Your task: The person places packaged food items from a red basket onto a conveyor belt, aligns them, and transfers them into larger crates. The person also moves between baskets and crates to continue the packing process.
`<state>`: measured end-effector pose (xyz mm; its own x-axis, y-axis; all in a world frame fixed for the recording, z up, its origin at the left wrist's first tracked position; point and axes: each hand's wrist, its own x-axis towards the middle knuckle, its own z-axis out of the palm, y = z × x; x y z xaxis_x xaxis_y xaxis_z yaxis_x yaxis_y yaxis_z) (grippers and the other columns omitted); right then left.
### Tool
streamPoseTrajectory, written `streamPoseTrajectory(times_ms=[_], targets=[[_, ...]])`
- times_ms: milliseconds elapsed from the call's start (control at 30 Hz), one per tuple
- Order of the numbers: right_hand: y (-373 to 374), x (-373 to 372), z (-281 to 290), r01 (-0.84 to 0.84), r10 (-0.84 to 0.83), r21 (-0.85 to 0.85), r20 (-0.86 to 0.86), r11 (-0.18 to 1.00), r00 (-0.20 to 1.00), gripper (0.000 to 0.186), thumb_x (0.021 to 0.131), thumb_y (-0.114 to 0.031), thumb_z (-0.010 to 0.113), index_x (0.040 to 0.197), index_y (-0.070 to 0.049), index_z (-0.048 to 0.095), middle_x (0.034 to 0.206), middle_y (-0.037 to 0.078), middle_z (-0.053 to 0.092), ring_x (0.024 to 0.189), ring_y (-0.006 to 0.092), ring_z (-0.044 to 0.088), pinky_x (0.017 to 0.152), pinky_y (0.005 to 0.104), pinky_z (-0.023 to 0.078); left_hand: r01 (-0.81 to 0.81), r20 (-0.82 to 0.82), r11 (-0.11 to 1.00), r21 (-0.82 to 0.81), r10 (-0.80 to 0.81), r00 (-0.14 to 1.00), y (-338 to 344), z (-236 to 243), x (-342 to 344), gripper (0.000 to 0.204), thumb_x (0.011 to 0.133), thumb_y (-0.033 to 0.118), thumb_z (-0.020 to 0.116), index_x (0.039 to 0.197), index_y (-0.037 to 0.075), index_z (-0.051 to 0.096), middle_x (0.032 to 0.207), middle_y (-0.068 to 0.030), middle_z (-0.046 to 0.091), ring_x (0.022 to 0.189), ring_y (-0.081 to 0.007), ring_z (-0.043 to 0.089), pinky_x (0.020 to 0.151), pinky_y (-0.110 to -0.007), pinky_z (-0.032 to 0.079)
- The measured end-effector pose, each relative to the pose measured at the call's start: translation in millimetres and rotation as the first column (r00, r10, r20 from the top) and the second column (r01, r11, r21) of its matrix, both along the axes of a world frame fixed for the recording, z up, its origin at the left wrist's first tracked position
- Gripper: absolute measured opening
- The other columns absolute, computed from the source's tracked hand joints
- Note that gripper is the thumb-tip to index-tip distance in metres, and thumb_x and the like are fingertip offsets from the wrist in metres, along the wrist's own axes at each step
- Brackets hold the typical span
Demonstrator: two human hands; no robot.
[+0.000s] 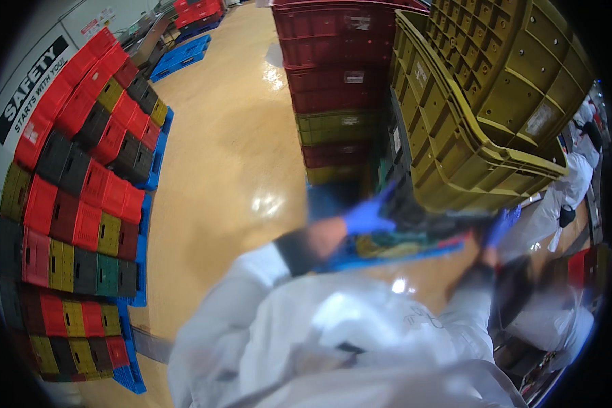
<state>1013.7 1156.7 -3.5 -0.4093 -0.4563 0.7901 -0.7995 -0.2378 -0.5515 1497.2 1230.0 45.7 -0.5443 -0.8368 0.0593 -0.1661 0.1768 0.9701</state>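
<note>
My left hand [370,215], in a blue glove, is open with fingers spread, beside the dark grey crate [409,197] of the near stack. My right hand [502,227], also blue-gloved, is at the lower right edge of a large olive plastic crate [449,146]; motion smears its fingers, and I cannot tell whether they grip. The olive crate sits high on the stack. Another olive crate [544,95] stands tilted inside it, its gridded base showing.
Stacked dark red crates [340,41] stand beyond on the left. A blue pallet [401,257] lies under the near stack. Along the left wall, red, black and olive crates [81,183] rise on blue pallets [158,160]. People in white [571,183] are at the right.
</note>
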Motion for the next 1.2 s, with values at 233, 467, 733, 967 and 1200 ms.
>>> streamPoseTrajectory(times_ms=[233,467,733,967,1200], targets=[[96,174,98,0.196,-0.380,-0.486,-0.314,0.852,0.870,0.049,0.088,-0.016,0.056,0.131,0.002,0.040,0.119,0.021,0.049,0.115,0.0374,0.048,0.095,0.0473,0.043,-0.334,-0.022,0.865,0.375,0.369,0.929,22,-67,148,0.091,0.085,0.017,0.068,0.151,0.015,0.006,0.148,-0.0198,0.028,0.130,-0.0293,0.041,0.106,-0.044,0.035],[47,399,167,-0.667,0.436,-0.250,-0.590,0.702,0.679,0.023,0.072,-0.015,0.066,0.095,-0.013,0.066,0.112,0.017,0.056,0.110,0.0387,0.053,0.094,0.0522,0.043,-0.731,0.050,0.472,0.493,0.823,0.565,75,-146,332,0.074,0.086,0.024,0.065,0.147,0.011,0.025,0.136,-0.0181,0.046,0.118,-0.0247,0.051,0.097,-0.041,0.042],[-174,658,345,-0.569,0.360,-0.158,-0.632,0.807,0.686,0.044,0.079,-0.027,0.063,0.118,-0.010,0.057,0.119,0.017,0.056,0.109,0.0333,0.055,0.092,0.0452,0.043,-0.753,0.168,0.513,0.412,0.769,0.616,87,-136,437,0.070,0.087,0.026,0.063,0.146,0.011,0.029,0.133,-0.0178,0.049,0.114,-0.0248,0.053,0.095,-0.040,0.043],[-303,726,341,0.025,0.289,0.518,-0.517,0.855,0.806,0.044,0.088,-0.048,0.053,0.108,-0.012,0.067,0.101,0.015,0.069,0.096,0.0324,0.066,0.080,0.0480,0.051,-0.837,0.189,0.326,0.439,0.877,0.441,114,-169,518,0.057,0.087,0.017,0.066,0.138,0.008,0.041,0.116,-0.0118,0.057,0.098,-0.0158,0.055,0.080,-0.027,0.047],[-303,705,331,-0.072,0.323,0.404,-0.599,0.912,0.732,0.041,0.086,-0.049,0.056,0.097,-0.012,0.071,0.089,0.014,0.070,0.083,0.0329,0.068,0.071,0.0454,0.053,-0.740,0.277,0.385,0.552,0.752,0.599,98,-173,510,0.050,0.088,0.016,0.065,0.134,0.004,0.046,0.106,-0.0095,0.060,0.092,-0.0144,0.056,0.080,-0.026,0.047]])
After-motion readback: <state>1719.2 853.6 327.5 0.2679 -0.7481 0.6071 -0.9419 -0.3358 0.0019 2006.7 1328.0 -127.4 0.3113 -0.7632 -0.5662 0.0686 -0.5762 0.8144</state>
